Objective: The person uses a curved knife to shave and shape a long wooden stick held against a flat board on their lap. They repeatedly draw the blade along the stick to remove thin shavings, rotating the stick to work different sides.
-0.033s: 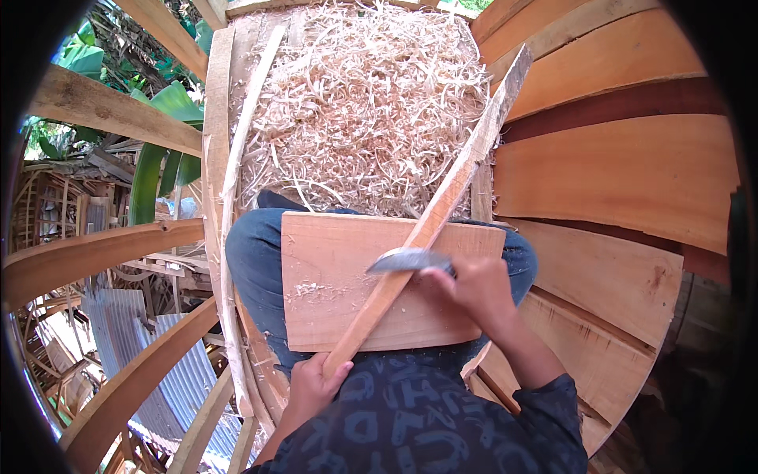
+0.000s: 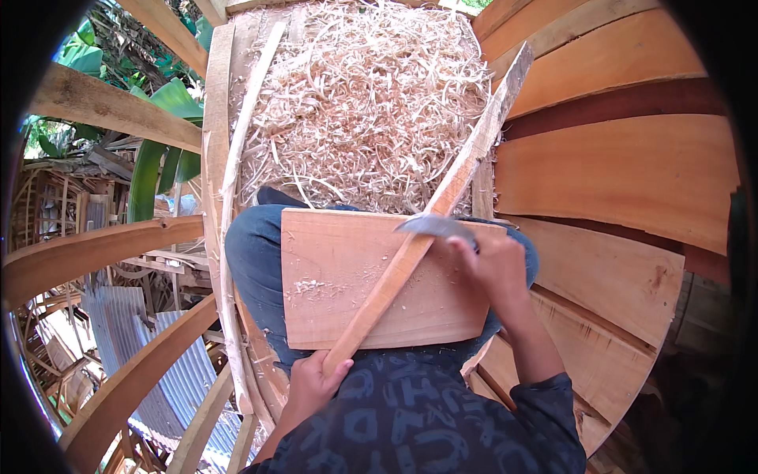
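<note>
Wooden strip (image 2: 452, 189) is what I've got on the feed, just the head view at my end. It lies slantwise over a flat board (image 2: 339, 261) across the lap, crossing the near edge closer to the left corner and poking well past the far edge, right of the middle. Left hand (image 2: 317, 379) has its fingers wrapped round the strip's near end, just off the board's near edge. Right hand (image 2: 496, 272) is clamped on a curved blade (image 2: 436, 227) lying across the strip by the far edge; the grip itself is hidden, so I can't tell you about the handle. Few small chips (image 2: 310, 288) near the board's left edge, plus loads of curly shavings (image 2: 371, 103) beyond the far one.
</note>
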### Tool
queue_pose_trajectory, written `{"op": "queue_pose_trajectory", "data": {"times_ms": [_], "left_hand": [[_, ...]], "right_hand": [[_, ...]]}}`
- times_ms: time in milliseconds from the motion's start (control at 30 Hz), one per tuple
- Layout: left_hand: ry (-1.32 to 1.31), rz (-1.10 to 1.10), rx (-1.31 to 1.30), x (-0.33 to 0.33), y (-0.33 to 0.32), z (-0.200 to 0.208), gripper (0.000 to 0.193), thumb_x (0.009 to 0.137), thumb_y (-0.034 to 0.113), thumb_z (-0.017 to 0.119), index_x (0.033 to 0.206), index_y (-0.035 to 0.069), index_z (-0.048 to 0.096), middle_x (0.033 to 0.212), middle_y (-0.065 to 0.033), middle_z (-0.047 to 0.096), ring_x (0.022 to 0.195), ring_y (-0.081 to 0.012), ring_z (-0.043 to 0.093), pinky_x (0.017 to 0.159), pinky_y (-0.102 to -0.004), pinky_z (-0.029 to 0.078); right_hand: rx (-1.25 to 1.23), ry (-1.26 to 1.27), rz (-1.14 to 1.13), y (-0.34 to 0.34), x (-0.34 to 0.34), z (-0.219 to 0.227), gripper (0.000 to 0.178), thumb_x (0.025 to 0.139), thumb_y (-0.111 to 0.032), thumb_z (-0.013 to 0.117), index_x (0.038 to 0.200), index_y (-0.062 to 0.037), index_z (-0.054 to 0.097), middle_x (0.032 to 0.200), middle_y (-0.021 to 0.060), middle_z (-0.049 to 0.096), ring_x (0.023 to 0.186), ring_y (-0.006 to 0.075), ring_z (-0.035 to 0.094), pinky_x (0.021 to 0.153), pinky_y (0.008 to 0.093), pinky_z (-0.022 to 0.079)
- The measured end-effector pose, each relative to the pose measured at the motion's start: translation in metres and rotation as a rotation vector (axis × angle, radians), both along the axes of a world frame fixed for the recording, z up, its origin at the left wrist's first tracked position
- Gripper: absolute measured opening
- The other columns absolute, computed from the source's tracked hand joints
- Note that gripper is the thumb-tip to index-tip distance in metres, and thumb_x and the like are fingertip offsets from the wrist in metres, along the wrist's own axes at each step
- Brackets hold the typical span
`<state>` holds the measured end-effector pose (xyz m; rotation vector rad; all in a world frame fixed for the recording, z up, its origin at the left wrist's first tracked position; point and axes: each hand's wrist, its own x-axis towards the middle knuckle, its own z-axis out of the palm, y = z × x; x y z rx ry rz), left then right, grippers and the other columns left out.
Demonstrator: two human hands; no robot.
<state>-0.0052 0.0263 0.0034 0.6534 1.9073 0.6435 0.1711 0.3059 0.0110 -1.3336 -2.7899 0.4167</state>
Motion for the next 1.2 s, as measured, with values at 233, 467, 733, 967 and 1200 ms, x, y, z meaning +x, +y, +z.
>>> {"op": "queue_pose_trajectory", "data": {"times_ms": [233, 467, 733, 967, 1200], "left_hand": [[-0.009, 0.001, 0.048, 0.003, 0.001, -0.007, 0.039, 0.081, 0.032, 0.071, 0.088, -0.006, 0.066, 0.065, -0.0223, 0.062, 0.063, -0.0349, 0.066, 0.056, -0.0364, 0.049], [-0.026, -0.001, 0.023, 0.001, 0.003, -0.005, 0.038, 0.081, 0.031, 0.071, 0.089, -0.006, 0.066, 0.067, -0.0225, 0.063, 0.064, -0.0337, 0.067, 0.057, -0.0362, 0.049], [-0.037, -0.014, 0.013, 0.0, 0.005, -0.004, 0.038, 0.08, 0.031, 0.072, 0.089, -0.006, 0.066, 0.065, -0.0229, 0.063, 0.062, -0.0326, 0.067, 0.056, -0.0357, 0.049], [-0.029, -0.018, 0.019, 0.0, 0.001, -0.007, 0.037, 0.081, 0.031, 0.072, 0.088, -0.005, 0.066, 0.065, -0.0216, 0.063, 0.061, -0.0302, 0.067, 0.055, -0.0343, 0.049], [-0.051, -0.007, 0.05, -0.001, 0.0, -0.009, 0.038, 0.08, 0.031, 0.072, 0.089, -0.005, 0.066, 0.065, -0.0215, 0.063, 0.061, -0.0306, 0.067, 0.055, -0.0346, 0.049]], "right_hand": [[-0.018, -0.055, 0.277, -0.036, 0.005, 0.002, 0.058, 0.084, -0.059, 0.057, 0.061, -0.0055, 0.06, 0.048, 0.0144, 0.055, 0.044, 0.03, 0.059, 0.043, 0.0404, 0.046], [-0.02, 0.002, -0.066, 0.01, 0.004, 0.002, 0.056, 0.085, -0.056, 0.057, 0.065, -0.0036, 0.063, 0.051, 0.0156, 0.056, 0.051, 0.0327, 0.061, 0.049, 0.0406, 0.049], [0.026, 0.03, -0.004, 0.014, 0.002, -0.008, 0.055, 0.081, -0.056, 0.061, 0.058, -0.0057, 0.057, 0.053, 0.0145, 0.057, 0.049, 0.0292, 0.059, 0.045, 0.0381, 0.045], [0.087, -0.068, 0.082, 0.019, 0.0, 0.008, 0.057, 0.082, -0.056, 0.06, 0.059, -0.0046, 0.059, 0.053, 0.0149, 0.057, 0.05, 0.0309, 0.06, 0.046, 0.0391, 0.046], [0.011, -0.075, 0.135, -0.018, -0.004, 0.008, 0.058, 0.086, -0.056, 0.057, 0.061, -0.004, 0.059, 0.049, 0.0151, 0.055, 0.047, 0.0318, 0.06, 0.045, 0.0403, 0.046]]}}
